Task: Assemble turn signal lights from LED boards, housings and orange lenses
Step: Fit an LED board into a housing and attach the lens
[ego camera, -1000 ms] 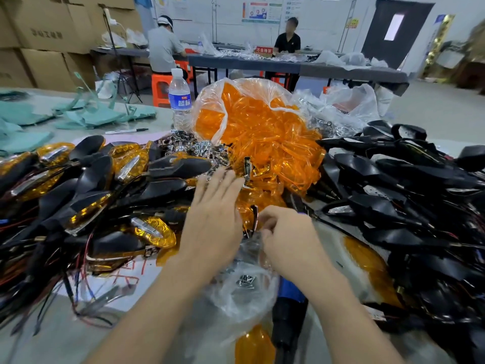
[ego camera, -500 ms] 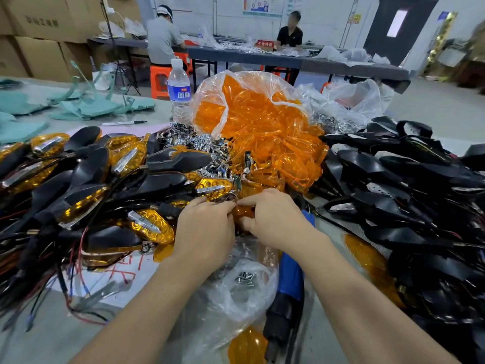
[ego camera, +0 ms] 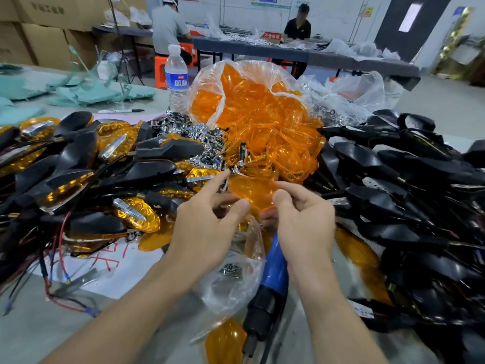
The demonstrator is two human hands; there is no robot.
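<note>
A single orange lens [ego camera: 252, 191] is held up between both my hands in the middle of the table. My right hand [ego camera: 305, 219] pinches its right edge with thumb and curled fingers. My left hand [ego camera: 207, 224] pinches the left edge, its index finger stretched out. Just behind lies an open clear bag of orange lenses [ego camera: 257, 119]. Black housings [ego camera: 380, 203] are heaped on the right. Assembled lights with orange lenses and wires [ego camera: 78, 169] are piled on the left. Chrome parts [ego camera: 196, 132] lie beside the bag.
A blue-and-black electric screwdriver [ego camera: 273, 279] lies under my right wrist, next to a clear bag of screws [ego camera: 231, 269]. A water bottle [ego camera: 176, 74] and a marker [ego camera: 120, 111] are behind the piles. Two people sit at a far table [ego camera: 341, 59]. Cardboard boxes [ego camera: 44, 35] stand at the back left.
My left hand, flat over the pile a second ago, closed in beside the right. Both hands have now drawn one orange lens out of the heap and hold it up.
</note>
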